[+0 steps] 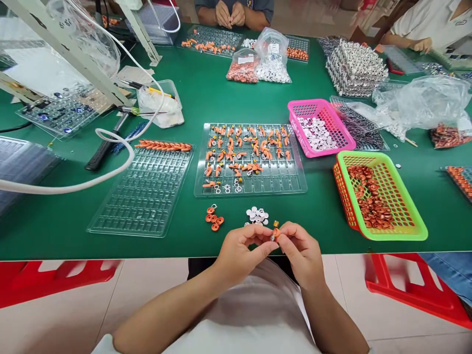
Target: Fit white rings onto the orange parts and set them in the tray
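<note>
Close to the table's front edge, my left hand (241,250) and my right hand (302,250) meet, fingertips pinched on a small orange part (276,233) with a gold-coloured end. Its exact kind is too small to tell, and fingers hide some of it. Just beyond my left hand lies a little pile of white discs (257,215). Further left are several orange round pieces (214,218) with a small ring beside them. Behind these, a clear compartment tray (283,184) holds many orange parts with gold ends, plus loose rings.
At right stand a green basket (409,223) of copper-coloured pieces and a pink basket (295,105) of white pieces. An emptier clear tray (136,211), a hammer (106,145) and a white hose (73,187) lie left. Filled bags (275,61) and co-workers' hands (230,14) are across the table.
</note>
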Action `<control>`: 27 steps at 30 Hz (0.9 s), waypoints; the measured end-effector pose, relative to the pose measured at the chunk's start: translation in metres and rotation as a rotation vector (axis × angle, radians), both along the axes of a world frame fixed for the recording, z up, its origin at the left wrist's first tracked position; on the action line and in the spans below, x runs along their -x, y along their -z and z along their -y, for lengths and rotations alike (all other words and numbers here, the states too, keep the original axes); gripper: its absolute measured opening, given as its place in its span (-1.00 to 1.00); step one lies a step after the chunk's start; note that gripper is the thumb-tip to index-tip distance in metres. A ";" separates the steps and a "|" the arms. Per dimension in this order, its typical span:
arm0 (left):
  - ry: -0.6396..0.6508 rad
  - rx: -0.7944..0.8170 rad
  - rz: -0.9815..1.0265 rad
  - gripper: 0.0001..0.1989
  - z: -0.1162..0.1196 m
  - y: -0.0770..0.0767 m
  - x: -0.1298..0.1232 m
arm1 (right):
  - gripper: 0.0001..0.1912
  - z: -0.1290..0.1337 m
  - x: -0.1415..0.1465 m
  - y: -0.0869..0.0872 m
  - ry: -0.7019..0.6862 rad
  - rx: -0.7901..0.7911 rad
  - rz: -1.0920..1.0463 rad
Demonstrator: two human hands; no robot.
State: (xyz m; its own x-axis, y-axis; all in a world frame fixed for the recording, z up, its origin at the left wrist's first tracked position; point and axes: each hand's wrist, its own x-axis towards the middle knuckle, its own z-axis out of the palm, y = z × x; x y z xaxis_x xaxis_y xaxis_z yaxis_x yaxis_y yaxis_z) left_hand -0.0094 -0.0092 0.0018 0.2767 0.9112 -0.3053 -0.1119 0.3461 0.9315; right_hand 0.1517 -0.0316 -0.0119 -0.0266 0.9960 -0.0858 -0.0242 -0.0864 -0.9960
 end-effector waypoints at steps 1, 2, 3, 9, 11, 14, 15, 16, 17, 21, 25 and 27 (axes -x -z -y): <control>-0.002 0.024 0.031 -0.78 0.000 0.000 0.001 | -0.81 0.001 0.000 0.000 0.006 -0.041 0.040; -0.003 0.061 0.075 -0.75 -0.001 0.000 0.002 | -0.83 0.002 0.000 0.001 0.013 -0.090 0.084; -0.001 0.102 0.126 -0.74 -0.001 0.000 0.003 | -0.85 0.002 0.000 0.002 0.020 -0.145 0.132; -0.012 0.207 0.275 -0.74 -0.006 0.000 0.008 | -0.86 0.003 -0.002 0.007 0.006 -0.465 0.323; -0.016 0.190 0.277 -0.78 -0.007 0.000 0.010 | -0.77 0.003 -0.003 0.009 -0.007 -0.532 0.369; -0.022 0.146 0.237 -0.86 -0.006 0.000 0.014 | -0.69 0.002 -0.005 0.012 -0.017 -0.593 0.426; -0.021 0.118 0.212 -0.88 -0.005 0.000 0.015 | -0.65 0.002 -0.005 0.012 -0.016 -0.602 0.420; -0.014 0.080 0.179 -0.91 -0.005 -0.001 0.016 | -0.60 0.002 -0.005 0.012 -0.021 -0.597 0.397; -0.004 0.027 0.139 -0.93 -0.004 -0.002 0.017 | -0.54 0.002 -0.005 0.012 -0.035 -0.581 0.361; 0.049 -0.283 -0.059 -0.87 -0.002 -0.009 0.018 | -0.36 -0.002 -0.005 0.003 -0.173 -0.455 0.217; 0.013 -0.584 -0.239 -0.82 0.000 -0.015 0.014 | -0.64 -0.006 -0.002 -0.006 -0.226 -0.375 0.217; -0.031 -0.716 -0.312 -0.81 0.002 -0.015 0.012 | -0.76 -0.005 0.000 -0.006 -0.178 -0.370 0.227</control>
